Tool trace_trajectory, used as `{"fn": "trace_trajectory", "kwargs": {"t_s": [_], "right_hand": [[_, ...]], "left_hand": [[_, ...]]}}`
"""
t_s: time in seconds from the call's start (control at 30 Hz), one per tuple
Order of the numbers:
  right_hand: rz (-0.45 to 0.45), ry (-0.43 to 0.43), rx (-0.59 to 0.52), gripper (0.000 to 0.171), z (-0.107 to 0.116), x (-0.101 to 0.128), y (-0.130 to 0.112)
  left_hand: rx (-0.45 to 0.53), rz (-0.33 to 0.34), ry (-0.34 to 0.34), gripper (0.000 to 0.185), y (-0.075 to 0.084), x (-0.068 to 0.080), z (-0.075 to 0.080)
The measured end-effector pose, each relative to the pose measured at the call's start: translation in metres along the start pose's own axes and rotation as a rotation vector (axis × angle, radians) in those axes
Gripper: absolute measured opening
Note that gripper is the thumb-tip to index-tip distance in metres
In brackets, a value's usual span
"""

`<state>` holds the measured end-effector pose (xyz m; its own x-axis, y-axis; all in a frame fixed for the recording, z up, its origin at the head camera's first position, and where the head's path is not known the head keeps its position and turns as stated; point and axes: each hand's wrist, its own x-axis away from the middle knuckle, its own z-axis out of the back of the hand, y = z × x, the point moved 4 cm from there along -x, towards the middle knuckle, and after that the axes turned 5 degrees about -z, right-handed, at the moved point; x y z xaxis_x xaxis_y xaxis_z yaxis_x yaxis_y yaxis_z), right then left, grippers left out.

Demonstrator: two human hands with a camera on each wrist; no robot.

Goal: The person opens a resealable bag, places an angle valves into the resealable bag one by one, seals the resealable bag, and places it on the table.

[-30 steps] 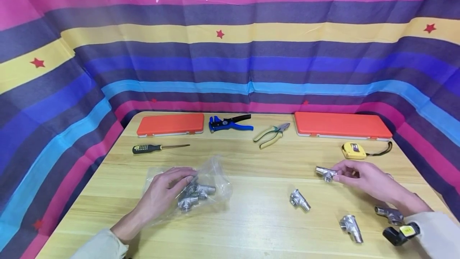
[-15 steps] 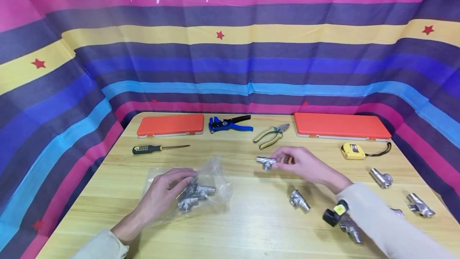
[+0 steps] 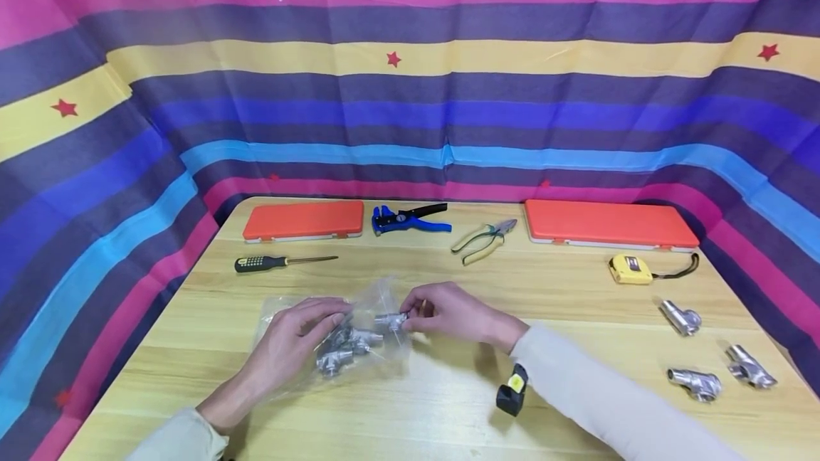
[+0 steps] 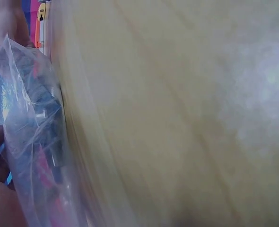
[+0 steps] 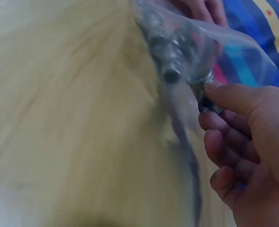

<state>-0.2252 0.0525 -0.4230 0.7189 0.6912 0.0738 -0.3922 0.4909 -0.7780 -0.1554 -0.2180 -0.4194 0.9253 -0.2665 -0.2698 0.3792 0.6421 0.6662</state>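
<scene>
Pinching a metal tee fitting at the mouth of the clear plastic bag, the right hand curls its fingers round it; the left hand seemingly grips the bag's edge on the table. Beyond lie pliers.

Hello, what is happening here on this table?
A person works at a wooden table. The left hand holds a clear plastic bag with metal fittings inside. The right hand pinches one metal fitting at the bag's opening. Three more fittings lie loose at the table's right side. Farther back lie a screwdriver, pliers, a tape measure and two orange cases.
</scene>
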Motion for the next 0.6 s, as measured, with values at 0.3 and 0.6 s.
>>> {"fn": "trace_trajectory", "kwargs": {"t_s": [0.3,0.6], "right_hand": [[-0.016,0.080,0.094,0.014,-0.024,-0.024,-0.012],[-0.014,0.023,0.065,0.021,-0.021,-0.014,-0.015]], "left_hand": [[-0.016,-0.020,0.000,0.026,-0.001,-0.002,-0.001],[0.000,-0.018,-0.008,0.028,0.001,-0.004,-0.004]]}}
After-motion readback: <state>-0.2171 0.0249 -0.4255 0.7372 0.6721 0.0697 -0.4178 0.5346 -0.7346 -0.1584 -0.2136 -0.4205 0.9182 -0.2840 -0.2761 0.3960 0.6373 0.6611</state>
